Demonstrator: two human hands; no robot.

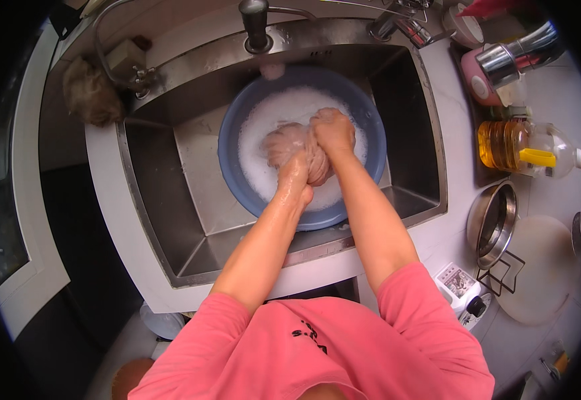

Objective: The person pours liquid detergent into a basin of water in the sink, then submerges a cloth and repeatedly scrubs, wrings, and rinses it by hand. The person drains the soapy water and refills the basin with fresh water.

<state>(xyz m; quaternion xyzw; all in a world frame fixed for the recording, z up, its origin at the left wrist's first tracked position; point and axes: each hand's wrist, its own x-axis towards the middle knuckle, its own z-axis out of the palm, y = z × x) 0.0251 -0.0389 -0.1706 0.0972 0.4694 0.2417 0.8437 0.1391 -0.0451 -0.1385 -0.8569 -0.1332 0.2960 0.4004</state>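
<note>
A round blue plastic basin (230,155) stands in a stainless steel sink (153,200), with white suds (255,175) on the water inside it. Both my hands are over the basin on a wet, bunched, pinkish-beige cloth (287,142). My right hand (334,131) is closed on the cloth's upper right side. At the lower left of the cloth, my left hand (294,172) grips it, its fingers partly hidden by folds and foam.
Behind the basin are a black-topped dispenser (255,25) and a metal faucet (388,25). On the right counter are an oil bottle (505,145), a steel bowl (493,225), a round board (538,270) and a white appliance (455,287). A brown cloth (90,92) lies at the left corner.
</note>
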